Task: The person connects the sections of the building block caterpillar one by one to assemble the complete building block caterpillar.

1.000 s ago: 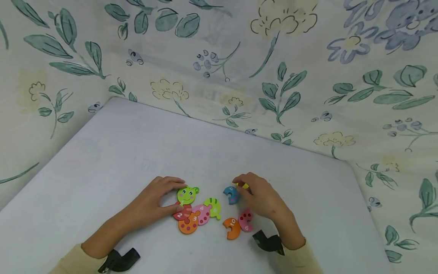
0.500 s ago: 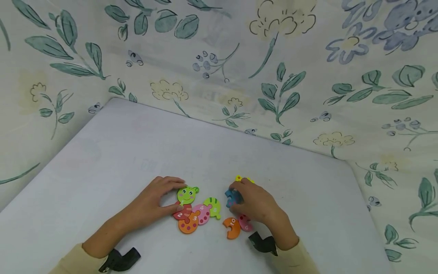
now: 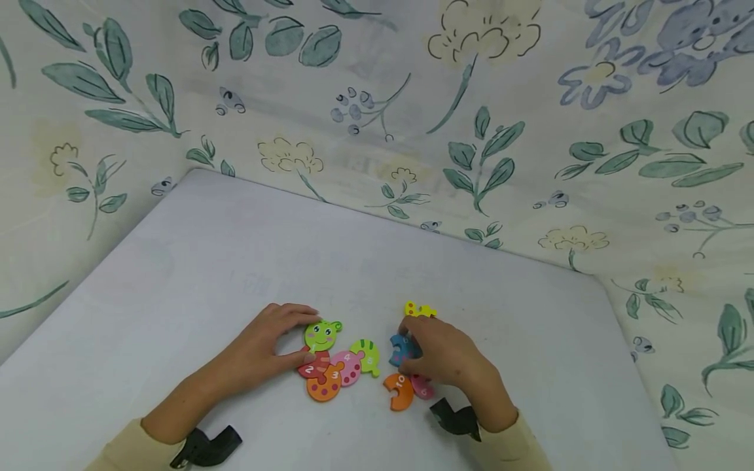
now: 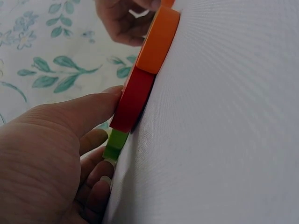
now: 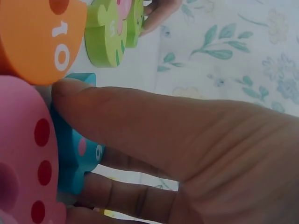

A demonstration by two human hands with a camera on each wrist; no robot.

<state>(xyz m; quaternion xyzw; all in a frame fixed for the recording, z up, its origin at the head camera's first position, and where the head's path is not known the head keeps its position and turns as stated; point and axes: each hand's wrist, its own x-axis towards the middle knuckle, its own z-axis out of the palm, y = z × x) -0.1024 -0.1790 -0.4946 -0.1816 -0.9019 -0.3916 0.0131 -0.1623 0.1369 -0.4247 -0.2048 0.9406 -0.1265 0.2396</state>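
Observation:
A joined caterpillar puzzle lies on the table, with a green smiling head (image 3: 322,335), red piece 2 (image 3: 311,369), orange piece 3 (image 3: 324,390), pink piece 4 (image 3: 347,373) and green piece 5 (image 3: 370,357). My left hand (image 3: 265,340) holds its head end, fingers at the head and thumb against the red piece. Between thumb and fingers, my right hand (image 3: 444,353) pinches a blue puzzle piece (image 3: 400,351), partly covered by the hand. In the right wrist view, this blue piece (image 5: 70,154) is beside the orange piece 10 (image 5: 37,37) and a pink spotted piece (image 5: 23,154).
A yellow puzzle piece (image 3: 419,310) lies just beyond the right hand. Nearer the person are the loose orange piece 10 (image 3: 402,394) and the pink piece (image 3: 423,387), partly under the right hand. Floral cloth (image 3: 365,78) rises behind the white table (image 3: 283,242).
My right hand has shifted from over the yellow piece onto the blue one and drawn it slightly toward the person. More of the yellow piece shows. The left hand stays put.

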